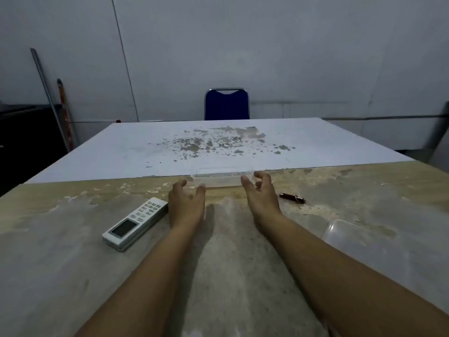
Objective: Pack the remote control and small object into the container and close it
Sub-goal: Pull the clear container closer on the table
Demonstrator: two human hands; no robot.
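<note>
Now both arms outstretched — left hand and right hand spread-fingered, flanking the clear container.

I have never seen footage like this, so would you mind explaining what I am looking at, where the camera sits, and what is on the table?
There is no machine here. The single picture comes from a camera worn on a person's head, looking forward and down, so the two bare arms reaching away from you belong to the wearer.

The left hand and right hand are both open and hold nothing. They are spread on either side of a clear plastic container, which stands open on the worn table.

A white remote control lies left of the left hand. A small dark object lies right of the right hand; it is too small to identify. The clear lid rests nearer, at the right. A blue chair stands beyond the table.
</note>
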